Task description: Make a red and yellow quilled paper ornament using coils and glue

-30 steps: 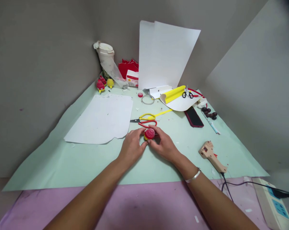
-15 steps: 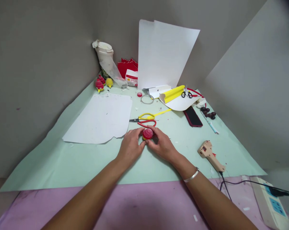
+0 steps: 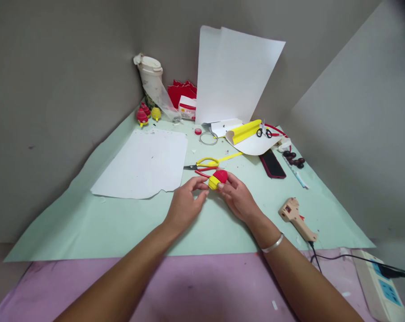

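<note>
My right hand (image 3: 239, 195) grips a small rounded craft piece, a red and yellow paper ball (image 3: 219, 179), between thumb and fingers. It is tilted, with its yellow part toward the lower left and its red part at the upper right. My left hand (image 3: 186, 199) is at the ball's left side, thumb and forefinger apart. Its fingertips are close to the yellow part; whether they touch it I cannot tell. Just beyond the hands lie scissors (image 3: 202, 164) with one yellow and one red handle, partly hidden by the ball and fingers.
A white sheet (image 3: 145, 165) lies left. A glue gun (image 3: 296, 219) with a cord and a phone (image 3: 272, 163) are right. Behind are a yellow roll (image 3: 245, 131), small black scissors (image 3: 264, 133), a white bucket (image 3: 151, 80) and similar paper pieces (image 3: 142, 117). A power strip (image 3: 378, 281) sits lower right.
The ball has been raised slightly and tipped, so more of its yellow part shows. My left hand has loosened from it, while my right hand keeps hold.
</note>
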`<state>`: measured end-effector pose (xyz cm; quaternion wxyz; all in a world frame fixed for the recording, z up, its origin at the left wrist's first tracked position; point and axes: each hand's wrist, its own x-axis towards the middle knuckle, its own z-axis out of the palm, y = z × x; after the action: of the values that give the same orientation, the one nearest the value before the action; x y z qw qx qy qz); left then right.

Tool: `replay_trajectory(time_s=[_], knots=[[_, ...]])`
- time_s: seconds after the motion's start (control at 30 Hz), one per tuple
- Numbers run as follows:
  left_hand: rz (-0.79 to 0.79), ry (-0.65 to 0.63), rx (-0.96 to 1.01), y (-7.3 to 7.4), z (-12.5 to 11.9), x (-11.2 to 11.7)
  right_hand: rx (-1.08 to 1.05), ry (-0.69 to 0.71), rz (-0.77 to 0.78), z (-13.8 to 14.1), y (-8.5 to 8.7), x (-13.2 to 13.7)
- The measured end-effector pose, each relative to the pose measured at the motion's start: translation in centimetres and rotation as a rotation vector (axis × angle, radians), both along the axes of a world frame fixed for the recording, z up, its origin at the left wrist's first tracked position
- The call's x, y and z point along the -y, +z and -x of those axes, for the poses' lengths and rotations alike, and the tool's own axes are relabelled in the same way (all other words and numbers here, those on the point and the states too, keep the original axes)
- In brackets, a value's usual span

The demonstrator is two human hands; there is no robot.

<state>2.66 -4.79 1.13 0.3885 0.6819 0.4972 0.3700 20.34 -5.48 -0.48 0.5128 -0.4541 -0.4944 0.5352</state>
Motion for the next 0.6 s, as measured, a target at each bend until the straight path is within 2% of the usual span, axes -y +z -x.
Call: replay_trajectory(time_s=[0.23, 0.47, 0.6], knots=[[0.083, 0.036, 0.103, 0.87, -0.01, 0.24, -0.126, 0.072, 0.076, 0.32, 0.73, 0.15], [0.08, 0.037, 0.11, 0.83, -0.17, 0.24, -0.112, 0.1, 0.098, 0.3, 0.85, 0.24], [0.063, 0.035, 0.071, 0.54, 0.1, -0.08, -0.035, 0.074, 0.051, 0.0, 0.41, 0.2]])
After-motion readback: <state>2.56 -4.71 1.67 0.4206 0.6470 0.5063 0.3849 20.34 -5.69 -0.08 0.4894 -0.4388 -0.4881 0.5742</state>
